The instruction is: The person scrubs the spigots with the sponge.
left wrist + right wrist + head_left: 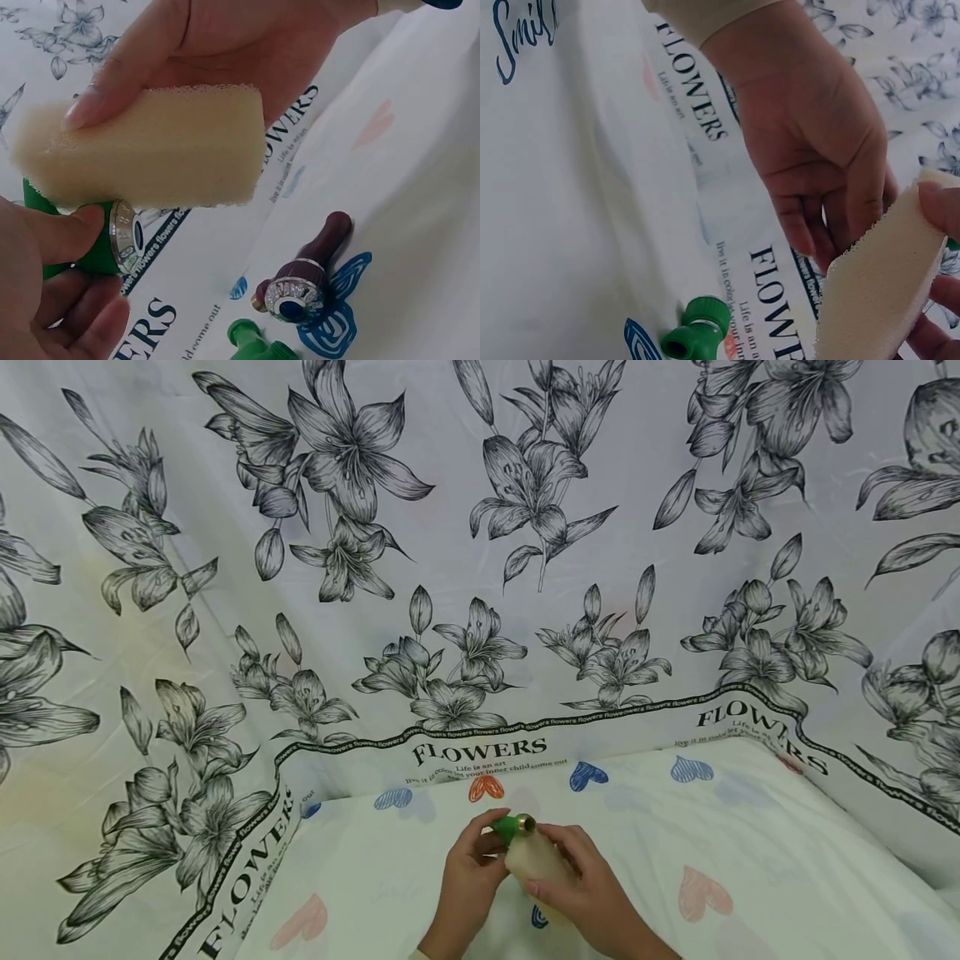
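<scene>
My right hand (pixel 581 868) grips a pale sponge block (pixel 187 150), thumb on its face. In my left hand (pixel 476 864) is a green tube-like fitting (pixel 507 827) with a shiny metal end, pinched against the sponge's edge. The left wrist view shows the left thumb on the fitting (pixel 97 240), near its metal band. Below the hands in that view lie a dark brown fitting (pixel 315 255) with a silvery ring and another green plastic fitting (pixel 259 345). The right wrist view shows a green fitting (pixel 697 328) with a ribbed cap on the sheet.
A white sheet with coloured hearts (pixel 360 868) covers the surface under the hands. White cloth printed with black lilies (pixel 517 493) rises behind and on both sides, with a FLOWERS border (pixel 480 750) along its lower edge.
</scene>
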The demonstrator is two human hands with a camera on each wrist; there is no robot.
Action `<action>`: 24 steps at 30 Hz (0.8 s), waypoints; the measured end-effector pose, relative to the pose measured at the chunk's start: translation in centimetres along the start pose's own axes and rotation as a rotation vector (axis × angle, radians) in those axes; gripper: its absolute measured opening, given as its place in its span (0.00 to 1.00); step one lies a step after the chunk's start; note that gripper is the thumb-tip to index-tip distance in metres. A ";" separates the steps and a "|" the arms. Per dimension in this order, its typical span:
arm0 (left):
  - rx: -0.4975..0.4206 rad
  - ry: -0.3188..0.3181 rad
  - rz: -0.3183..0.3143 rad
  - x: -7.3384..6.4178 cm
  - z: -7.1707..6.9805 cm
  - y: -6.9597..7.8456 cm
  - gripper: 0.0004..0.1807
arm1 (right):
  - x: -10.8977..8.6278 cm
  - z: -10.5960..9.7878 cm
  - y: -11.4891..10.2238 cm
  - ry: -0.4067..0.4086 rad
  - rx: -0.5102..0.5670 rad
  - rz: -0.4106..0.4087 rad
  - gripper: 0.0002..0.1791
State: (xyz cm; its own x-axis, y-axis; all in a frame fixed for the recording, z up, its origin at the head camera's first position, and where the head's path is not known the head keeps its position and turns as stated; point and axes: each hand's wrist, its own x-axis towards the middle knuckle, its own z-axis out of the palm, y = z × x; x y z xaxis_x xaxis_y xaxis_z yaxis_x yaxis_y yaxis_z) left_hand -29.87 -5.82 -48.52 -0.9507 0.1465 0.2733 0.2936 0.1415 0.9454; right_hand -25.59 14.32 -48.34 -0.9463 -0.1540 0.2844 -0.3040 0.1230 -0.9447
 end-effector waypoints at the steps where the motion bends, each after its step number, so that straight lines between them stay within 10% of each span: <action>1: -0.028 0.004 -0.026 0.1 0.0 0.1 0.30 | 0.0 0.0 0.0 -0.001 -0.006 0.008 0.35; 11: -0.373 0.038 -0.265 0.2 -0.2 0.5 0.36 | 0.1 0.8 -0.9 0.071 0.004 -0.002 0.38; 24: -0.712 -0.027 -0.278 0.3 -0.7 1.0 0.30 | 1.0 0.8 -0.3 0.215 -0.106 -0.006 0.41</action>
State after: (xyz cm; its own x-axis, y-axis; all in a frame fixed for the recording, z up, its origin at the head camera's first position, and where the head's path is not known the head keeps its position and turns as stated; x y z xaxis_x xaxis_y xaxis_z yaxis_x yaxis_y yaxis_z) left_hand -29.93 -6.34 -47.33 -0.9748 0.2228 0.0125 -0.1002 -0.4871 0.8676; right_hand -26.38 13.33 -47.91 -0.9428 0.0557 0.3287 -0.3087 0.2266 -0.9238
